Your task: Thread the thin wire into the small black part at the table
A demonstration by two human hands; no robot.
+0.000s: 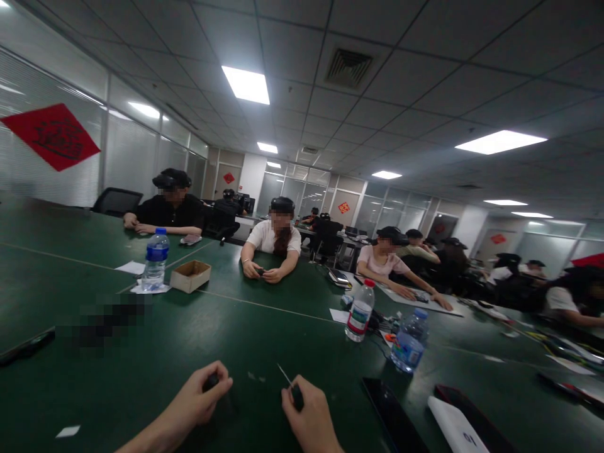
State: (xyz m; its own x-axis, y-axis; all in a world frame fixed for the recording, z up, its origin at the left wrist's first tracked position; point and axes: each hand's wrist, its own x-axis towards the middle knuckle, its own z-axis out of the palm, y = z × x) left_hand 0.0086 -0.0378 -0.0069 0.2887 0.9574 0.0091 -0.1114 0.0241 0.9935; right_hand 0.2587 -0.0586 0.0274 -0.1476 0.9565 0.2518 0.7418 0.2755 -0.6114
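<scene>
My left hand (201, 393) is closed, its thumb and fingers pinching a small black object (211, 381) whose kind I cannot make out. To the right of it, my right hand (309, 412) is wrapped round the dark handle of a small screwdriver (284, 375). The thin metal shaft points up and to the left, away from me. A gap separates the two hands, and the screwdriver tip does not touch the black object. Both hands are at the near side of the green table (255, 321).
A dark phone-like slab (394, 415) and a white device (455, 423) lie right of my right hand. Beyond stand a red-capped bottle (359, 314), a blue-labelled bottle (409, 343), another bottle (155, 258) and a small box (190, 277). Several people sit around the table.
</scene>
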